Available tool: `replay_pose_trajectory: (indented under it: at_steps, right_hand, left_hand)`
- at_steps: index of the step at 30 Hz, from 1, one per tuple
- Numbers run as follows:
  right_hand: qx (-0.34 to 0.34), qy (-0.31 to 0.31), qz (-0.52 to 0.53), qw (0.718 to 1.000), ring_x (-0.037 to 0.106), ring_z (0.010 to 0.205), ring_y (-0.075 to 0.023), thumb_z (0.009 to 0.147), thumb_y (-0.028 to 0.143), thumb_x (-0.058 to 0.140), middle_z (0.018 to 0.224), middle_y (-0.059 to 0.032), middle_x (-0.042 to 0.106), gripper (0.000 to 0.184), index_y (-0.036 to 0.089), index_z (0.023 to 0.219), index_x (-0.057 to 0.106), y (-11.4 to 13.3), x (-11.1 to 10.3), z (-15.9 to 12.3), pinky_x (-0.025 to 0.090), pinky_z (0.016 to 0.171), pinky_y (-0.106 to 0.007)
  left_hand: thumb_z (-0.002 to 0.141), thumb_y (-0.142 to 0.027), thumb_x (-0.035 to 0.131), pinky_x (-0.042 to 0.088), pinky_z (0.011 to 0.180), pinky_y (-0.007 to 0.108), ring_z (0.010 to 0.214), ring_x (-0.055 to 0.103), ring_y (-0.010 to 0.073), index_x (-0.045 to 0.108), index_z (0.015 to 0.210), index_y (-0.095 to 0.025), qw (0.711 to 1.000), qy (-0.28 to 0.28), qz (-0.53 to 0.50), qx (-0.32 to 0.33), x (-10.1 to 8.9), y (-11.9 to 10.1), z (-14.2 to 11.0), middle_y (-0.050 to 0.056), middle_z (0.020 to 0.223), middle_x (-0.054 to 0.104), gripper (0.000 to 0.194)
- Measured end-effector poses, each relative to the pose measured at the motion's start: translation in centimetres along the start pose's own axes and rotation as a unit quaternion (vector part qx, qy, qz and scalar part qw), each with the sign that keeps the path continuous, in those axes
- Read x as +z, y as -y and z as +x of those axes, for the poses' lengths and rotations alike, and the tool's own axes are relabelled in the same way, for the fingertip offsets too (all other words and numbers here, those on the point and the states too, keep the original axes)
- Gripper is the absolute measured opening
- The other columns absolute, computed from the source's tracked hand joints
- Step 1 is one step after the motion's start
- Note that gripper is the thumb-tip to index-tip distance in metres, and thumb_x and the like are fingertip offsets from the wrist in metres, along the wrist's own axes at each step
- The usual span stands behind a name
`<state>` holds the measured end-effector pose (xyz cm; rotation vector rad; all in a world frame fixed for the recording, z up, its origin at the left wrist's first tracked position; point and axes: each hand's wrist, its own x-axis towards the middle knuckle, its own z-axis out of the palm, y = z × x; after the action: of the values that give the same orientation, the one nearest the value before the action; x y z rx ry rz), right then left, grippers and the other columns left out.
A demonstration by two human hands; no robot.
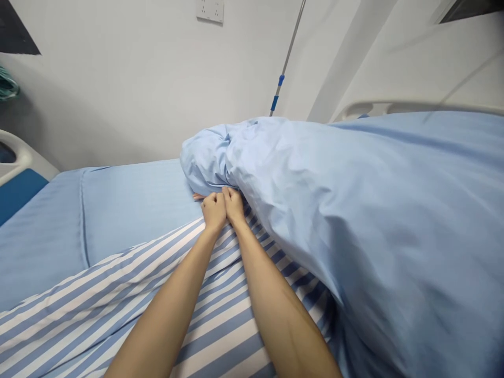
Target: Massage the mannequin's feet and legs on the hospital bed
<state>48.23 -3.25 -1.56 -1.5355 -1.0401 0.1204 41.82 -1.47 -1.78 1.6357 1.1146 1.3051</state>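
My left hand is closed in a fist at the far end of a blue-and-white striped cloth. Beside it, almost touching, my right hand is also closed, right at the edge of a puffy light blue quilt. Both hands seem to pinch the striped cloth, though the fingertips are hidden. The cloth runs back under my forearms and partly beneath the quilt. A small peach-coloured thing peeks out from under the quilt just past my left hand; I cannot make out what it is.
A blue bed sheet covers the bed. The bed's white end board rises at left, and a pale rail stands behind the quilt. A metal pole with blue fittings stands near the white wall, which has a socket plate.
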Motion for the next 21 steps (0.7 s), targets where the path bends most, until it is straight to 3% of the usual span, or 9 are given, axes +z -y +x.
replay_pose_trajectory:
  at_steps: [6, 8, 10, 13, 17, 21]
  right_hand:
    - [0.001, 0.002, -0.005, 1.0, 0.037, 0.053, -0.0118, 0.084, 0.038, 0.033, 0.052, 0.0008, 0.048, 0.035, 0.02, 0.054, 0.038, -1.0, 0.5, -0.2, 0.03, 0.054, -0.025]
    - [-0.006, -0.002, -0.012, 1.0, 0.036, 0.053, -0.0116, 0.084, 0.039, 0.033, 0.051, 0.0014, 0.046, 0.036, 0.019, 0.054, 0.039, -0.8, 0.5, -0.3, 0.029, 0.053, -0.025]
    - [-0.009, -0.007, -0.019, 1.0, 0.035, 0.053, -0.0114, 0.083, 0.039, 0.033, 0.051, 0.0017, 0.045, 0.037, 0.019, 0.054, 0.039, -0.6, 0.5, -0.3, 0.028, 0.054, -0.025]
    - [-0.004, -0.009, -0.022, 1.0, 0.035, 0.053, -0.0115, 0.082, 0.042, 0.034, 0.051, 0.0016, 0.045, 0.037, 0.019, 0.054, 0.04, -0.5, 0.5, -0.3, 0.029, 0.054, -0.025]
    - [0.006, -0.014, -0.021, 1.0, 0.035, 0.053, -0.0118, 0.081, 0.042, 0.036, 0.05, 0.0021, 0.043, 0.036, 0.019, 0.054, 0.041, -0.6, 0.5, -0.3, 0.03, 0.056, -0.025]
    - [0.024, -0.01, -0.041, 0.999, 0.034, 0.052, -0.0115, 0.08, 0.041, 0.038, 0.046, 0.004, 0.036, 0.035, 0.02, 0.052, 0.039, -1.0, 0.5, -0.3, 0.029, 0.055, -0.026]
  left_hand:
    - [0.074, -0.026, 0.042, 0.025, 0.052, 0.022, 0.049, 0.033, 0.0077, 0.035, 0.046, -0.018, 0.998, 0.046, -0.044, -0.011, 0.1, 0.2, -0.1, -0.005, 0.044, 0.034, 0.03]
    - [0.073, -0.027, 0.043, 0.025, 0.05, 0.021, 0.049, 0.033, 0.0075, 0.036, 0.046, -0.018, 0.995, 0.079, -0.06, -0.019, -1.0, 0.4, 0.1, -0.006, 0.044, 0.033, 0.029]
    - [0.074, -0.031, 0.043, 0.025, 0.048, 0.021, 0.047, 0.033, 0.0074, 0.038, 0.047, -0.017, 0.993, 0.099, -0.056, -0.029, -3.5, 0.7, 0.4, -0.006, 0.043, 0.033, 0.031]
    - [0.074, -0.035, 0.044, 0.027, 0.046, 0.021, 0.043, 0.034, 0.0074, 0.041, 0.047, -0.017, 0.995, 0.076, -0.016, -0.056, -10.5, 1.9, 1.1, -0.006, 0.041, 0.035, 0.033]
    - [0.074, -0.037, 0.045, 0.027, 0.044, 0.022, 0.039, 0.033, 0.008, 0.042, 0.047, -0.018, 0.993, -0.004, 0.084, -0.079, -23.9, 4.2, 1.9, -0.006, 0.037, 0.035, 0.033]
    - [0.075, -0.039, 0.046, 0.027, 0.046, 0.022, 0.043, 0.034, 0.0082, 0.041, 0.046, -0.018, 0.973, -0.052, 0.207, -0.083, -36.7, 6.5, 1.1, -0.005, 0.038, 0.035, 0.036]
